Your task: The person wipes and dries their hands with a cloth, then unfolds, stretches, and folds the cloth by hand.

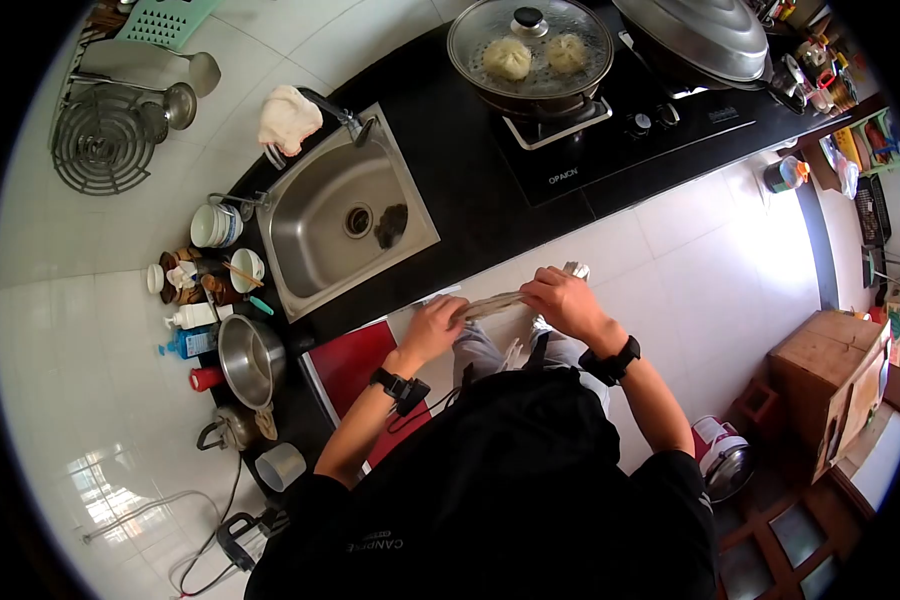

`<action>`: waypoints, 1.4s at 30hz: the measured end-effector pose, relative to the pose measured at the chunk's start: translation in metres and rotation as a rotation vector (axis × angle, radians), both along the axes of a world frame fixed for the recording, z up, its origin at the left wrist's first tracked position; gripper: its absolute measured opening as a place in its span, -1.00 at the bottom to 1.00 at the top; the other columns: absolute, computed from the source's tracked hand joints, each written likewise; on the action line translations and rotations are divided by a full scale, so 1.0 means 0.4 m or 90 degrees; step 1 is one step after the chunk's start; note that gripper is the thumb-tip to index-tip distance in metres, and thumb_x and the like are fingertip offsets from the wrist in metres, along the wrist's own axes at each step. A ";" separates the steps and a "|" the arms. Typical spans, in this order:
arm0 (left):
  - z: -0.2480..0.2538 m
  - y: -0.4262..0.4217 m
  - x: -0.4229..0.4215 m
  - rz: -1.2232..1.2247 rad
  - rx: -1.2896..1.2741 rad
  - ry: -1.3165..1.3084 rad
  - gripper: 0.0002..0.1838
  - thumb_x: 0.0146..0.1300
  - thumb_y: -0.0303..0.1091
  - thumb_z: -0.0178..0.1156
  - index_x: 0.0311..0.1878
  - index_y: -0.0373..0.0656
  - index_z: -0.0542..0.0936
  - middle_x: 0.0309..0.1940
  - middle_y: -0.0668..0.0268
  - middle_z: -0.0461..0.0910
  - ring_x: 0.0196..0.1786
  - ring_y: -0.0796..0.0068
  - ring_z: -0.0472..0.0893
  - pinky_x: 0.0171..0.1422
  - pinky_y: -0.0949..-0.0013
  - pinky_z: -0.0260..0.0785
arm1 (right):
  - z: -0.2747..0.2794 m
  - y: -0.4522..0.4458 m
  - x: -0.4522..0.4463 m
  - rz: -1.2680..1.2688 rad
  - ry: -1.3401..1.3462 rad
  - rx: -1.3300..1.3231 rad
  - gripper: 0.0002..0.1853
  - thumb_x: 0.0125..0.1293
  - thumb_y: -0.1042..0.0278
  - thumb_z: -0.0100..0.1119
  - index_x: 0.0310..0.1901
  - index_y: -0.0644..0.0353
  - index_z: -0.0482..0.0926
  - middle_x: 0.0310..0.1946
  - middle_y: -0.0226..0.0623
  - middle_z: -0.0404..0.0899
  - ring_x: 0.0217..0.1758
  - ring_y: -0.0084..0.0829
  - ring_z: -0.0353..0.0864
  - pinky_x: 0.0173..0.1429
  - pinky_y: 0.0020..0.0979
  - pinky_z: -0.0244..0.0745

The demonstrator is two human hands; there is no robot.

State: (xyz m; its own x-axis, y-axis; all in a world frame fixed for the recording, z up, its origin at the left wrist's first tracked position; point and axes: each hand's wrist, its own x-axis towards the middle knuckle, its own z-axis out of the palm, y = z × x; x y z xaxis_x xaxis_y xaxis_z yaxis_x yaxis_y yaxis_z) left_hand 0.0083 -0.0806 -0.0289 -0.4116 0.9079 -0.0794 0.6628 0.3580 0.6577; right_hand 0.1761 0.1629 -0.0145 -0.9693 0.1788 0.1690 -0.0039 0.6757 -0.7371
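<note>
In front of my body, both hands hold a greyish-beige cloth (pixel 490 306) that looks twisted and stretched between them. My left hand (pixel 433 328) is closed around one end. My right hand (pixel 567 300) grips the other end, a little higher in the view. A pale tip of something (pixel 576 270) shows just past the right hand; I cannot tell if it is part of the cloth. Both hands are in the air before the counter's front edge, above the floor and my legs. The steel sink (pixel 300 222) lies beyond the left hand, with a dark clump (pixel 391 226) near its drain.
On the gas stove (pixel 610 165), a lidded pan (pixel 530 60) holds two buns, beside a covered wok (pixel 705 38). A steel bowl (pixel 251 358), bottles and a kettle (pixel 232 428) crowd the left counter. A cardboard box (pixel 820 365) and a pot (pixel 725 470) stand at right.
</note>
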 end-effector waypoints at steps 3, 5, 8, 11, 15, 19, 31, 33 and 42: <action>0.004 -0.004 -0.003 0.022 0.012 0.028 -0.70 0.11 -0.60 0.22 -0.05 -0.18 0.60 -0.15 0.14 0.66 -0.10 0.03 0.67 -0.05 0.12 0.57 | -0.004 0.000 0.002 0.011 -0.009 0.000 -0.87 0.22 0.41 0.30 -0.20 0.17 0.66 -0.29 -0.27 0.58 -0.13 -0.19 0.62 -0.08 -0.21 0.59; -0.026 -0.020 -0.007 0.028 0.025 0.076 -0.68 0.07 -0.61 0.22 -0.07 -0.18 0.60 -0.15 0.14 0.66 -0.07 0.02 0.65 -0.01 0.09 0.55 | -0.010 0.001 0.003 0.022 -0.013 0.003 -0.88 0.24 0.42 0.28 -0.20 0.18 0.66 -0.28 -0.27 0.57 -0.13 -0.18 0.61 -0.07 -0.20 0.59; -0.016 -0.025 -0.013 0.031 0.011 0.128 -0.67 0.04 -0.63 0.17 -0.07 -0.19 0.57 -0.16 0.13 0.64 -0.02 -0.01 0.61 0.04 0.06 0.51 | -0.030 0.001 0.007 0.030 -0.034 -0.004 -0.90 0.28 0.42 0.22 -0.19 0.18 0.65 -0.27 -0.24 0.57 -0.11 -0.13 0.61 -0.05 -0.16 0.58; -0.077 -0.065 -0.005 0.050 -0.036 0.044 -0.64 0.04 -0.64 0.13 -0.04 -0.19 0.53 -0.14 0.12 0.61 0.03 -0.04 0.58 0.09 0.06 0.48 | -0.066 0.011 0.018 0.036 -0.096 -0.018 -0.89 0.32 0.39 0.14 -0.20 0.15 0.64 -0.25 -0.20 0.57 -0.07 -0.06 0.61 0.02 -0.11 0.56; -0.151 -0.139 0.006 0.034 -0.047 -0.158 -0.61 0.11 -0.69 0.11 0.03 -0.21 0.45 -0.03 0.04 0.58 0.08 -0.03 0.61 0.16 0.15 0.49 | -0.101 0.010 0.034 0.069 -0.187 -0.071 -0.86 0.33 0.37 0.14 -0.18 0.14 0.66 -0.22 -0.20 0.61 -0.03 -0.06 0.63 0.04 -0.10 0.57; -0.094 -0.152 0.024 0.100 -0.025 -0.272 -0.65 0.16 -0.67 0.12 0.03 -0.21 0.43 -0.10 0.07 0.58 0.02 0.04 0.63 0.11 0.22 0.49 | -0.084 0.035 0.031 0.033 -0.186 -0.056 -0.84 0.34 0.39 0.12 -0.17 0.16 0.68 -0.20 -0.19 0.64 -0.01 -0.06 0.63 0.06 -0.10 0.58; -0.018 -0.114 0.044 -0.069 -0.043 -0.073 -0.47 0.20 -0.68 0.05 0.26 -0.13 0.49 0.13 0.08 0.54 0.11 -0.04 0.60 0.17 0.12 0.50 | -0.088 0.077 0.037 -0.031 -0.065 -0.126 -0.81 0.24 0.54 0.22 -0.13 0.20 0.71 -0.21 -0.15 0.61 -0.06 -0.06 0.62 0.01 -0.17 0.59; -0.018 -0.112 0.050 -0.113 -0.095 -0.080 -0.47 0.22 -0.66 0.03 0.28 -0.13 0.50 0.16 0.09 0.53 0.12 -0.04 0.59 0.18 0.13 0.50 | -0.080 0.080 0.049 -0.044 -0.067 -0.114 -0.82 0.26 0.56 0.23 -0.13 0.19 0.74 -0.21 -0.19 0.63 -0.14 -0.14 0.67 -0.05 -0.25 0.62; -0.063 -0.088 0.088 -0.165 -0.097 -0.075 -0.53 0.22 -0.56 0.11 0.24 -0.13 0.50 0.12 0.03 0.57 0.14 -0.08 0.59 0.18 0.06 0.52 | -0.087 0.083 0.087 -0.085 -0.120 -0.145 -0.81 0.24 0.52 0.17 -0.15 0.18 0.72 -0.20 -0.18 0.61 -0.09 -0.09 0.65 0.01 -0.18 0.60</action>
State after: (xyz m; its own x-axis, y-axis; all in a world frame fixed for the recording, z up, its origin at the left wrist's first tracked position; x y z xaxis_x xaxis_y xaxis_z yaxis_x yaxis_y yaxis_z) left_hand 0.0433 -0.1158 -0.0541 -0.1483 0.9551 -0.2565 0.6668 0.2881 0.6873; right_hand 0.2110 0.1962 -0.0495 -0.9453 0.3188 -0.0697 0.2242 0.4791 -0.8486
